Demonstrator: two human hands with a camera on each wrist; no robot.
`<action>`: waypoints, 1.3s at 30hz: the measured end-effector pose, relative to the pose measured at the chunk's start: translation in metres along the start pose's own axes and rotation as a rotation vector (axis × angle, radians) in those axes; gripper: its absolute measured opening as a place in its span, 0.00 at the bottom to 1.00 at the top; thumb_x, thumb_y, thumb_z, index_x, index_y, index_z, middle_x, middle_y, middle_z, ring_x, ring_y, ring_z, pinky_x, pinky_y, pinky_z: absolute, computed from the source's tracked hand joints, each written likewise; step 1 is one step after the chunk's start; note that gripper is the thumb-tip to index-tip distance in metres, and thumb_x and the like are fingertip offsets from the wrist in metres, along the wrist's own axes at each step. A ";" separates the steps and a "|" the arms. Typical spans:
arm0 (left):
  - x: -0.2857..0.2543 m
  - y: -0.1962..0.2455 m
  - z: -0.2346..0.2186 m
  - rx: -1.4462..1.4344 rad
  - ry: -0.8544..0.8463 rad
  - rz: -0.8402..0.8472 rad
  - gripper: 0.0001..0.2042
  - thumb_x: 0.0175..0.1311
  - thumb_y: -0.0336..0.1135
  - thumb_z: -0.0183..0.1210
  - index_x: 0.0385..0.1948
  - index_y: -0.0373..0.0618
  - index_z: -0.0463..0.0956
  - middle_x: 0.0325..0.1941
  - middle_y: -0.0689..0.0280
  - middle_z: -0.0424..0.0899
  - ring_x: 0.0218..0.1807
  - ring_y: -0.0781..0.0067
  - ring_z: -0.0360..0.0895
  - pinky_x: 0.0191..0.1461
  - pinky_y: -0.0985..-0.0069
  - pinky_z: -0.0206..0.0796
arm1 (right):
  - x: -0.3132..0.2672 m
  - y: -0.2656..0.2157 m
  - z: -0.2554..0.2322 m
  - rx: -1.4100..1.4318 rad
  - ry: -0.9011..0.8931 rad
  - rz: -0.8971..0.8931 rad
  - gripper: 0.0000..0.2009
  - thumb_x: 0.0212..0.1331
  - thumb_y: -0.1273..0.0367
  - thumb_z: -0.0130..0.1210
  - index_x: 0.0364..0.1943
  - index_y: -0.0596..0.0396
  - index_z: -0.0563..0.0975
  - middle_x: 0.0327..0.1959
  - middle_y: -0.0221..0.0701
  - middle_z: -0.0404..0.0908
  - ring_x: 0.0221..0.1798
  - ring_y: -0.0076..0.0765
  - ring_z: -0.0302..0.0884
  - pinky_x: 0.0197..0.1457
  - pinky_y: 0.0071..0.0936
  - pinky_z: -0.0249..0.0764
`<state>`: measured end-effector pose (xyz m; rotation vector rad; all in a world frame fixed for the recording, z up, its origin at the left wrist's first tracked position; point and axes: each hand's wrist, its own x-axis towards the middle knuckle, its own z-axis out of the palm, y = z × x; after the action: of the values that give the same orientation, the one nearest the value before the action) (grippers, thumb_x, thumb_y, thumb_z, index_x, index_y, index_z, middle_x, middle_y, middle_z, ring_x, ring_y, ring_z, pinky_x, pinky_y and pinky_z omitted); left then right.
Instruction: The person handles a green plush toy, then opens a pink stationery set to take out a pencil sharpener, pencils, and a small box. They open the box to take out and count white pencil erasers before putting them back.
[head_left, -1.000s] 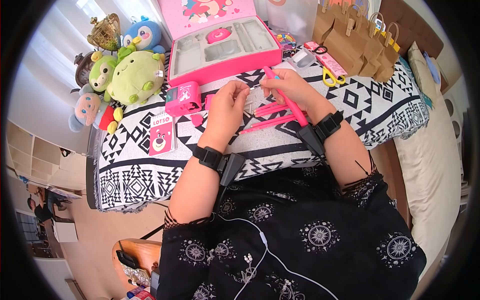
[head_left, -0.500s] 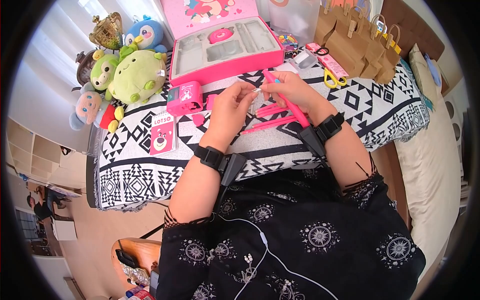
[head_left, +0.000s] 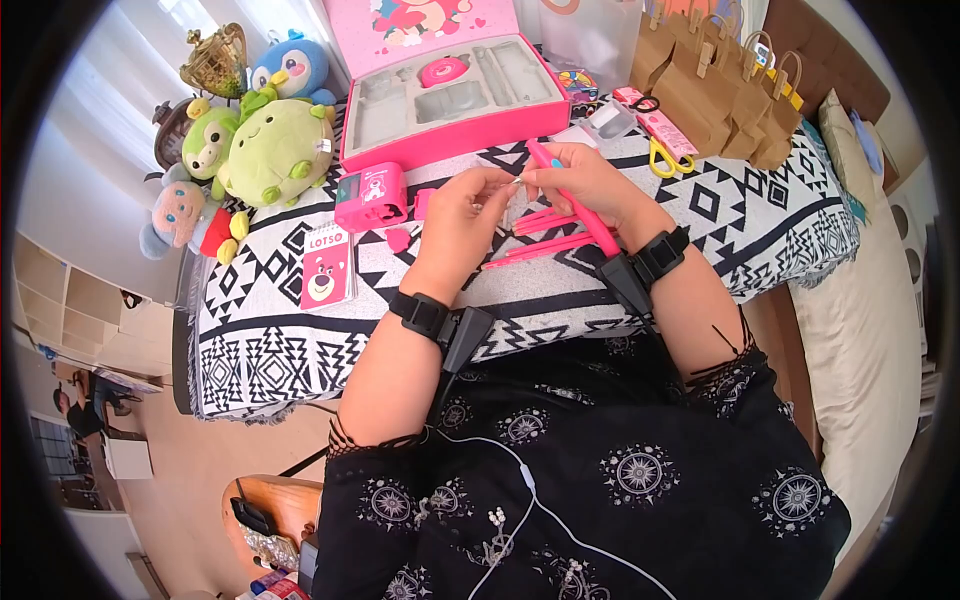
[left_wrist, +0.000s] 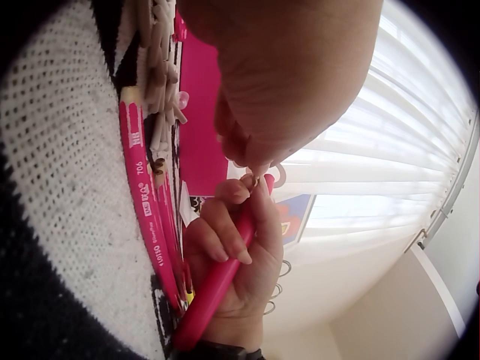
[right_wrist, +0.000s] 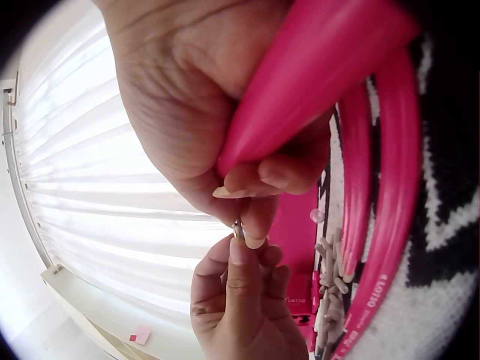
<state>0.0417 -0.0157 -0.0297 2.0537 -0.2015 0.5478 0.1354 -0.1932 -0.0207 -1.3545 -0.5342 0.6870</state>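
Note:
Above the cloth, my left hand [head_left: 455,222] and right hand [head_left: 592,188] meet at the fingertips. Between them is a tiny metal piece [right_wrist: 238,229], pinched by thumb and fingers from both sides; most of it is hidden. A thick pink pen-shaped tool [head_left: 585,212] with a blue button lies across the right palm, and the curled fingers of that hand grip it. Below the hands, several pink pencils [left_wrist: 142,180] lie on the cloth. Close by is a heap of short whitish sticks [right_wrist: 330,277].
A pink sharpener-like box [head_left: 370,197] and a Lotso notepad [head_left: 327,268] are left of the hands. Behind stands an opened pink gift box [head_left: 455,128] with moulded slots. Plush toys [head_left: 275,152] sit far left; yellow scissors [head_left: 668,157] and paper bags [head_left: 715,85] are at right.
The fingertips of both hands have drawn closer together around the metal piece, covering more of it. The right hand keeps its grip on the pink tool.

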 end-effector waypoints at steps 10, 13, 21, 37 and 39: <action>0.003 -0.016 0.000 -0.122 0.132 -0.001 0.06 0.64 0.27 0.61 0.40 0.37 0.80 0.35 0.66 0.84 0.37 0.82 0.79 0.42 0.82 0.70 | 0.000 -0.002 0.002 0.013 -0.039 0.070 0.14 0.69 0.60 0.51 0.38 0.59 0.78 0.21 0.28 0.78 0.13 0.15 0.64 0.18 0.14 0.60; 0.005 -0.018 -0.004 -0.226 0.211 -0.043 0.06 0.65 0.27 0.61 0.40 0.37 0.80 0.36 0.65 0.84 0.38 0.80 0.80 0.44 0.82 0.70 | -0.001 -0.005 0.000 -0.009 -0.158 0.079 0.21 0.71 0.54 0.48 0.41 0.59 0.79 0.22 0.30 0.78 0.15 0.17 0.67 0.21 0.16 0.65; 0.007 -0.019 -0.011 -0.293 0.286 -0.059 0.06 0.66 0.28 0.60 0.40 0.36 0.79 0.36 0.64 0.84 0.39 0.80 0.80 0.45 0.82 0.71 | -0.006 -0.011 0.001 0.257 -0.013 -0.249 0.20 0.74 0.55 0.43 0.52 0.58 0.73 0.21 0.27 0.72 0.19 0.20 0.66 0.24 0.19 0.66; 0.008 -0.025 -0.007 -0.226 0.252 -0.034 0.06 0.64 0.28 0.61 0.39 0.38 0.80 0.36 0.63 0.85 0.37 0.78 0.81 0.44 0.80 0.72 | 0.005 0.002 -0.009 -1.074 0.461 -0.940 0.11 0.60 0.66 0.58 0.46 0.51 0.81 0.32 0.35 0.78 0.39 0.43 0.76 0.42 0.37 0.70; 0.006 -0.021 -0.007 -0.230 0.239 -0.036 0.06 0.64 0.28 0.61 0.39 0.38 0.80 0.36 0.63 0.84 0.37 0.77 0.81 0.44 0.80 0.72 | 0.002 0.001 -0.003 -1.050 0.238 -0.722 0.12 0.61 0.66 0.58 0.47 0.51 0.81 0.33 0.36 0.78 0.40 0.43 0.76 0.42 0.36 0.70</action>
<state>0.0529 0.0019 -0.0402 1.7493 -0.0813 0.7087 0.1392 -0.1937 -0.0222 -1.9760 -1.1921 -0.4374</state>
